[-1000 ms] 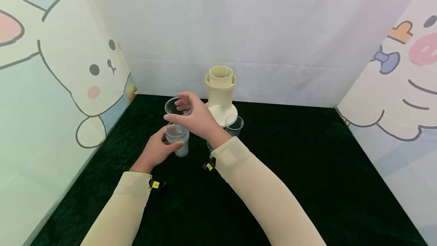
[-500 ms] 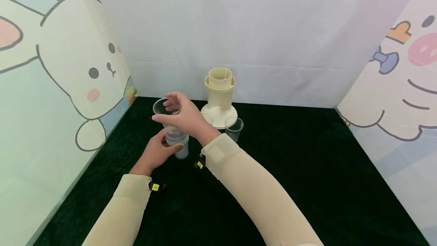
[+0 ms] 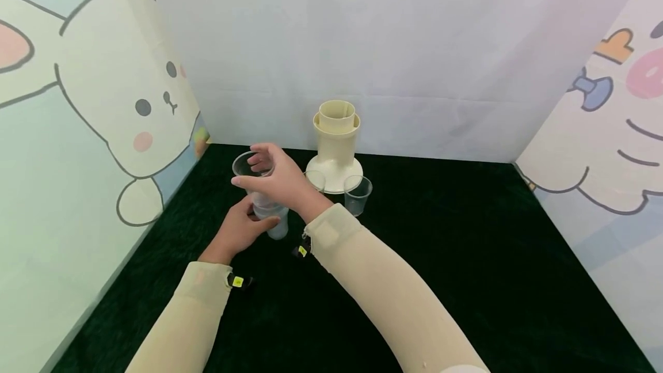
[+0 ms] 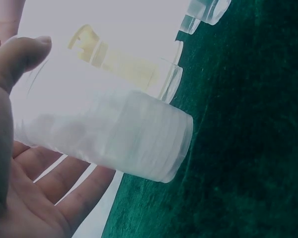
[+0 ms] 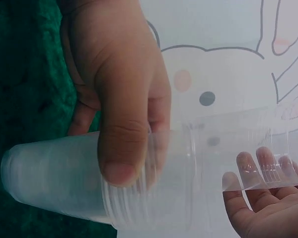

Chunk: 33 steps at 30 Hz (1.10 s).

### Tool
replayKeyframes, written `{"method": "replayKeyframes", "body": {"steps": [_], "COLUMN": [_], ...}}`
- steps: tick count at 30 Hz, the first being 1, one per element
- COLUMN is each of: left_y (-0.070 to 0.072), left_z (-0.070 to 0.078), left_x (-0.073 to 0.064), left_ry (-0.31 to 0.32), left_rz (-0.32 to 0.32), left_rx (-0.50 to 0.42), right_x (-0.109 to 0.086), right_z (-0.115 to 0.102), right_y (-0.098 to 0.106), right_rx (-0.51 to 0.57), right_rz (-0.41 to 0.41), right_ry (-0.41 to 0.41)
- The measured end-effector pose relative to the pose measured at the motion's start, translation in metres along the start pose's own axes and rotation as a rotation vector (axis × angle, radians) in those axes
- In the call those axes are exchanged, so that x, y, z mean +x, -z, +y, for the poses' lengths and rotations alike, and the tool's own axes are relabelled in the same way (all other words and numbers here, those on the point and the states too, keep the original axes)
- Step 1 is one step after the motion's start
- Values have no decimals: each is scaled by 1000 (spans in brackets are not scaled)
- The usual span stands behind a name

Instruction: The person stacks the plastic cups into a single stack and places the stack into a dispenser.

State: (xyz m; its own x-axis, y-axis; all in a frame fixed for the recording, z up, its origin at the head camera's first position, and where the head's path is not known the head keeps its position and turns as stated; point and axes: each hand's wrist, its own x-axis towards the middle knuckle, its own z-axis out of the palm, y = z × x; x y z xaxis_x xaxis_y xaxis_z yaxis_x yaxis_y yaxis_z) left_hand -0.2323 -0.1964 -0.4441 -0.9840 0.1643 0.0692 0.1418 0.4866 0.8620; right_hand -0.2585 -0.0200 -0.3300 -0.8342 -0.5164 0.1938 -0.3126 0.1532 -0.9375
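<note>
My left hand [image 3: 233, 232] grips a stack of clear plastic cups [image 3: 278, 226], thumb in front and fingers behind. Above it, my right hand [image 3: 282, 180] holds one clear plastic cup [image 3: 244, 167] near its rim. In the right wrist view, the left thumb [image 5: 120, 148] presses on the ribbed rims of the stack, while the right hand's fingers [image 5: 248, 166] lie around the single cup [image 5: 238, 129]. That cup's lower end meets the top of the stack; how deep it sits inside is unclear. The left wrist view shows the tilted stack [image 4: 139, 134] up close.
A cream-coloured two-tier stand [image 3: 336, 148] with an open round top stands at the back. Two clear cups, one on the right [image 3: 357, 195] and one on the left [image 3: 315, 180], stand before it. Dark green cloth [image 3: 440, 258] covers the table; printed fabric walls surround it.
My right hand has moved left with its cup, mostly in the first half second. A cup in front of the stand has come into view beside the forearm. My left hand stays nearly still.
</note>
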Motion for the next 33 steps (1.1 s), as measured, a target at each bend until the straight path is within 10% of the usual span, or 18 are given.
{"method": "replayKeyframes", "body": {"steps": [33], "left_y": [1], "left_z": [-1], "left_x": [-2], "left_ry": [41], "left_rz": [5], "left_rx": [18], "right_x": [-7], "right_z": [43], "right_y": [-6], "right_rx": [-26], "right_rz": [15], "right_ry": [-103]}}
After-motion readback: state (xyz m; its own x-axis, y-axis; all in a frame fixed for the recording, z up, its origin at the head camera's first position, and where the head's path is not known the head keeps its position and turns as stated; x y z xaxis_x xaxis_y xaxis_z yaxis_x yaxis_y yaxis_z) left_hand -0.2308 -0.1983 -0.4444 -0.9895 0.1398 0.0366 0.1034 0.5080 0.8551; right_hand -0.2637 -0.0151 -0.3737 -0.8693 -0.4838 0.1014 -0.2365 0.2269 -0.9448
